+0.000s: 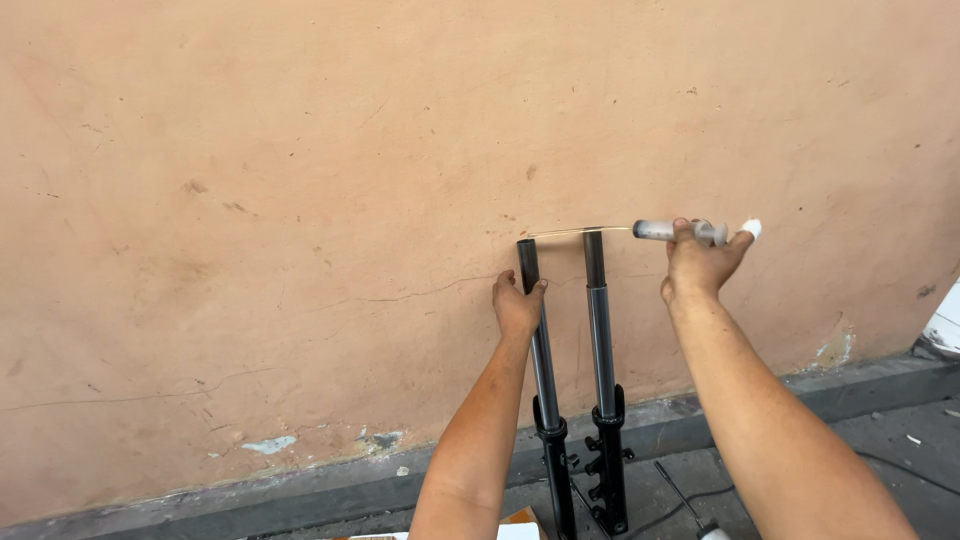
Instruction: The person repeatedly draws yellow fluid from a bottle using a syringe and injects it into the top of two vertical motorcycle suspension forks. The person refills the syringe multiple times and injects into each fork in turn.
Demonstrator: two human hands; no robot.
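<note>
Fork tubes, two of them, stand upright against the wall a little right of the frame's centre, their lower ends on the dark floor at the bottom edge. The left fork tube is dark at its top, grey down its shaft and black at its lower leg; the right fork tube matches it and stands just beside it, the two nearly parallel.

The left hand is wrapped around the upper shaft of the left fork tube, fingers curled behind it and thumb at the front, so it grips that tube just below its dark top. The right hand, to the right of both tubes and at the height of their tops, is clenched around a clear syringe held level, with its white plunger end sticking out past the fingers toward the right. From the syringe's left end a thin pale hose runs leftward in a slight arc to the top of the left fork tube.

Behind everything is a peach-coloured plaster wall, cracked and chipped near its base. A white box-like shape shows at the right edge, too cropped to identify. Along the bottom edge, between the forearms, lies a sliver of an orange and white package.
</note>
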